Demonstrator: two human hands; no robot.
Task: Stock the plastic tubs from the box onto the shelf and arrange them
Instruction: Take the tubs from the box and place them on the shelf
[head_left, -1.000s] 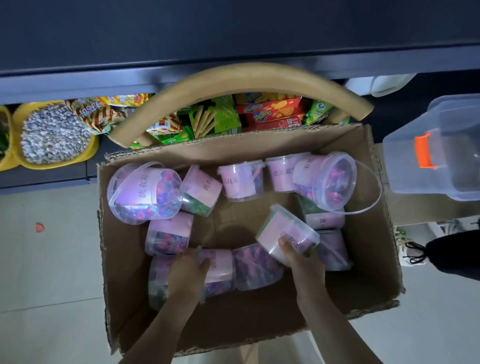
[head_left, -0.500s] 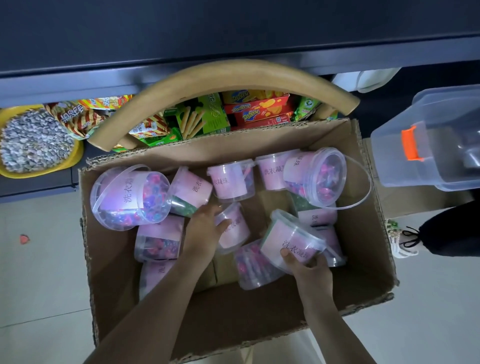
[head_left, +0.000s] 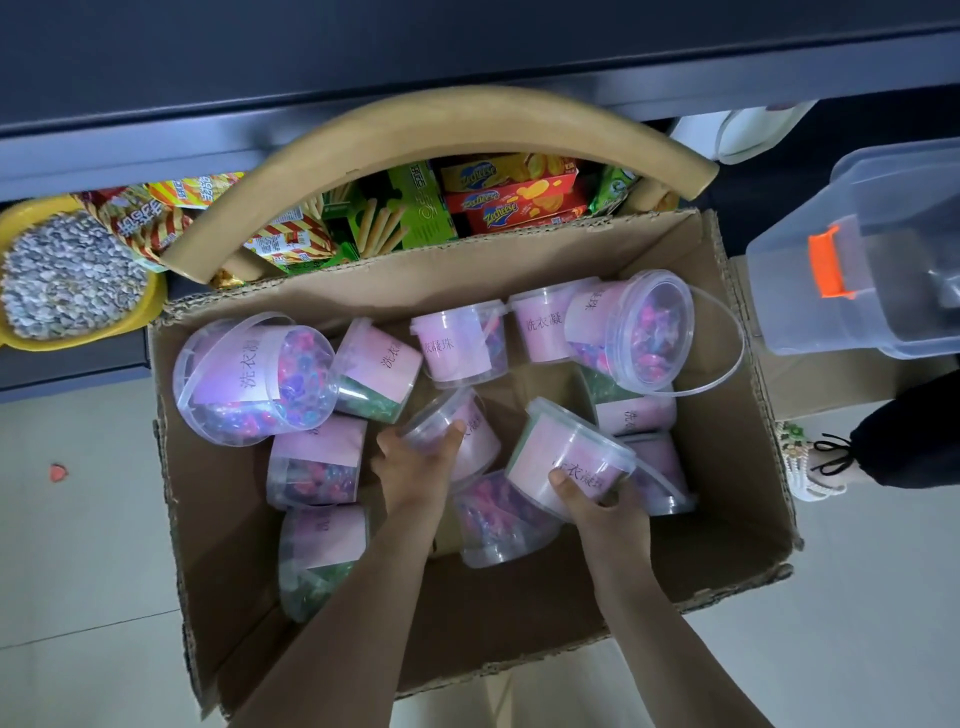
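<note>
An open cardboard box (head_left: 727, 525) on the floor holds several clear plastic tubs with pink labels and coloured beads inside. My left hand (head_left: 415, 467) grips a small tub (head_left: 467, 436) near the box's middle, lifted and tilted. My right hand (head_left: 597, 499) holds another small tub (head_left: 566, 452) from below, tilted with its lid up. Two larger handled tubs lie on their sides, one at the left (head_left: 249, 379) and one at the back right (head_left: 639, 332). The dark shelf (head_left: 467, 73) runs across the top of the view.
A curved tan basket handle (head_left: 441, 130) arches over snack boxes (head_left: 509, 197) behind the box. A yellow bowl (head_left: 140, 317) of seeds sits at the left. A clear storage bin (head_left: 872, 270) with an orange latch stands at the right. Another person's foot (head_left: 821, 462) is by the box.
My left hand picked a small tub from the front of the box and raised it toward the middle. My right hand lifted its tub slightly. The view moved closer.
</note>
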